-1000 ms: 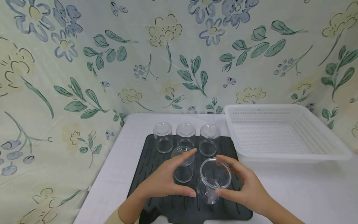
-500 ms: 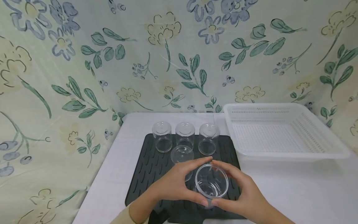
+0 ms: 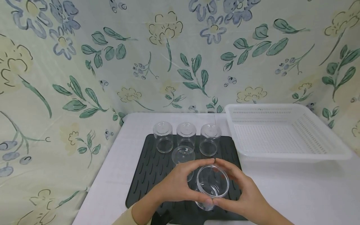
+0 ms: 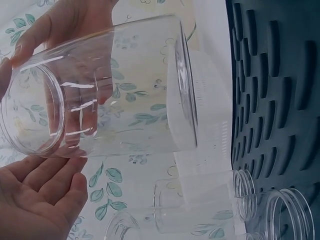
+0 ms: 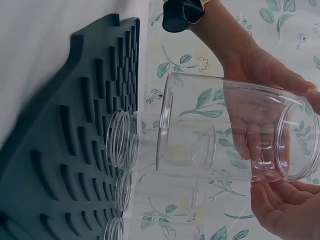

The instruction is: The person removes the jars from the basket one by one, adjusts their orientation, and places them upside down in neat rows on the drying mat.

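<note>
Both hands hold a clear glass jar [image 3: 212, 182] between them, its threaded mouth facing up, over the front right part of a dark ridged drying mat [image 3: 140, 176]. My left hand [image 3: 181, 181] curves round its left side and my right hand [image 3: 243, 190] round its right, thumbs and fingertips meeting near the rim. In the left wrist view, the base of the held jar [image 4: 140, 100] hangs above the mat. Behind it, another jar [image 3: 183, 155] stands upside down, partly covered by my left hand. Three more inverted jars, left [image 3: 163, 137], middle [image 3: 186, 134] and right [image 3: 210, 139], line the mat's back edge.
A white perforated plastic basket [image 3: 264, 107] sits at the right on the white-covered table [image 3: 281, 187]. Floral fabric [image 3: 157, 81] hangs behind and at the left. A dark band [image 5: 182, 15] circles my left wrist.
My left hand has come in from the left and taken hold of the jar opposite my right hand. The jar has shifted slightly left and toward me. The inverted jars stay put.
</note>
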